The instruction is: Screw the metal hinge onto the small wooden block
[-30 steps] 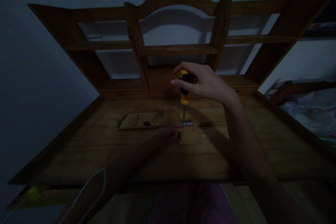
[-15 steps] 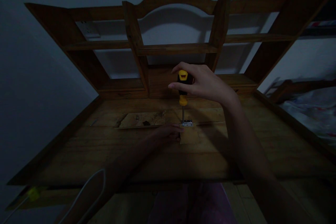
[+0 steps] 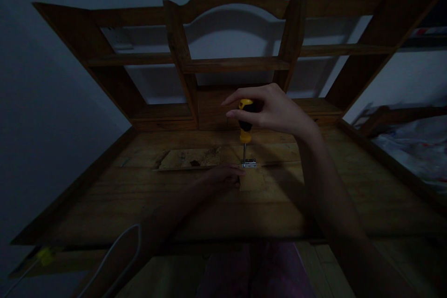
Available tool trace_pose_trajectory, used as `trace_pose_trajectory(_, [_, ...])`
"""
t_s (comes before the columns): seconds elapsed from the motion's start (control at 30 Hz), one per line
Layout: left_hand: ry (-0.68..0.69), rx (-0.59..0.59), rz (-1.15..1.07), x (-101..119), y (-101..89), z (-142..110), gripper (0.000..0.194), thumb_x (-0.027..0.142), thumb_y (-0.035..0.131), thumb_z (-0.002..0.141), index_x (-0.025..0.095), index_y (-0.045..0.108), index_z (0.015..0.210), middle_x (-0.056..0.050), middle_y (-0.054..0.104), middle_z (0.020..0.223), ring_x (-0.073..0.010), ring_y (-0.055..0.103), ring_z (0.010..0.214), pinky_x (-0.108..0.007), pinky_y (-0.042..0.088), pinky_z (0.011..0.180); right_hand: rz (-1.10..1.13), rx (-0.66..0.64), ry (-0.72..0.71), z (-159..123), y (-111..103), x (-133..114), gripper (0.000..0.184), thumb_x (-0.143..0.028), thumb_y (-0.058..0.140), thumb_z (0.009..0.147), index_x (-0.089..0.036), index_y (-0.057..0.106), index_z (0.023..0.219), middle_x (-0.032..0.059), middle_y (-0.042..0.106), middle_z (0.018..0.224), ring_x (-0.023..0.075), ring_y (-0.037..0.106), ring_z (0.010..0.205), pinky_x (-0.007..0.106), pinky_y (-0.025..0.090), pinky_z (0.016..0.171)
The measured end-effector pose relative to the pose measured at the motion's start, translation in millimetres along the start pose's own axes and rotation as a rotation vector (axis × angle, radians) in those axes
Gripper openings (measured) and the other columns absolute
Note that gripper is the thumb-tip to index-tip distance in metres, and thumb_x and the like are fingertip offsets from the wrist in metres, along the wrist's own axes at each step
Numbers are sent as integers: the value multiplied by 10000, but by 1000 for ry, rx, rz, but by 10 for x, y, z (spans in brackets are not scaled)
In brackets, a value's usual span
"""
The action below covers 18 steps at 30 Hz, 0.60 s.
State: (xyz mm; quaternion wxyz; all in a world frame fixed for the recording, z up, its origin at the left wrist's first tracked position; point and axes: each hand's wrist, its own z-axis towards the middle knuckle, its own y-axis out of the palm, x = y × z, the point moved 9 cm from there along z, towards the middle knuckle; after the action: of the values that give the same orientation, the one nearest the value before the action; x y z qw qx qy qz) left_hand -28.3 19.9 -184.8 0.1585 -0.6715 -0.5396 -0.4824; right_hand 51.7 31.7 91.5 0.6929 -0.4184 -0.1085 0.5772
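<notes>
A yellow and black screwdriver [image 3: 245, 136] stands nearly upright, its tip down at the left end of a small metal hinge [image 3: 250, 163]. My right hand [image 3: 270, 107] is curled around its handle from the right, with the index finger and thumb reaching past it. The hinge lies against the far edge of a small square piece of wood [image 3: 253, 180] on the wooden desk top [image 3: 195, 214]. My left hand [image 3: 225, 175] grips the left edge of that piece, one fingertip beside the screwdriver tip. Its other fingers are partly hidden in shadow.
A wooden shelf unit [image 3: 237, 64] rises at the back of the desk. Left of the hinge is a rough, damaged recess [image 3: 190, 158]. A small thin metal item [image 3: 124, 162] lies further left. A white cord [image 3: 138, 237] loops over my left forearm.
My right index finger has stretched out further left, and the screwdriver handle has turned and shifted slightly right and down. My left hand and the hinge have stayed in place.
</notes>
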Motion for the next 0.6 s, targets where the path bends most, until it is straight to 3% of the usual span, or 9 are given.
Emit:
trace_pose_trajectory(0.13, [4, 1, -4, 8, 0, 7, 184, 185, 828, 753, 119, 678, 836, 15, 608, 662, -93, 593, 650, -221, 490, 708, 109, -57, -14, 5, 17, -16, 267, -406, 698, 892, -192, 772, 1033, 29, 762, 1006, 203, 666, 948, 320, 440, 861])
trace_pose_trajectory(0.3, [-12, 6, 15, -30, -48, 53, 152, 188, 806, 764, 123, 681, 821, 42, 533, 575, -87, 550, 586, -219, 474, 677, 156, -130, 27, -17, 3, 26, 288, -444, 691, 898, -184, 778, 987, 28, 755, 951, 187, 660, 883, 317, 449, 810])
trace_pose_trajectory(0.6, [5, 11, 1, -57, -84, 88, 167, 181, 815, 733, 129, 673, 804, 46, 522, 585, -90, 553, 609, -218, 471, 682, 193, -237, 121, -107, -105, 63, 316, -342, 718, 870, -195, 726, 1150, 27, 729, 1061, 167, 632, 878, 285, 470, 731])
